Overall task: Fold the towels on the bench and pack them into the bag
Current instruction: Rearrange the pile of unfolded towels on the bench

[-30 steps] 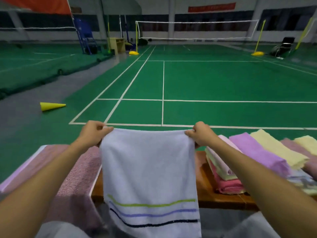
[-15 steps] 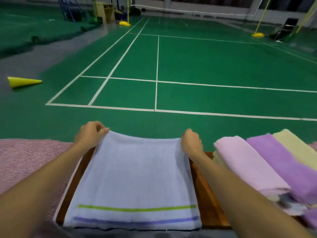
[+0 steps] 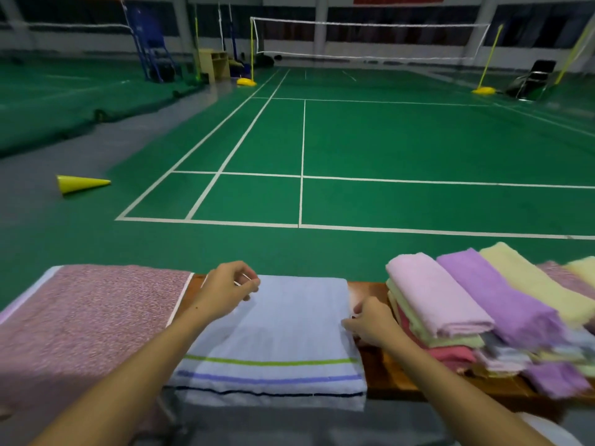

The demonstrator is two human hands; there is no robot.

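Since the earlier frame, the right hand [image 3: 370,323] has been moved from the far corner to the right edge of the white striped towel [image 3: 283,336], spread on the tabletop [image 3: 367,289]. That edge is pinched by its fingers; the left hand [image 3: 225,289] is curled at the far left corner, its grip unclear. Folded towels [image 3: 450,304] are stacked just right.

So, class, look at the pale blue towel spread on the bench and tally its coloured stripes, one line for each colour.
Stripes on the pale blue towel, near its front edge:
green stripe: 1
purple-blue stripe: 1
dark navy stripe: 1
Total: 3
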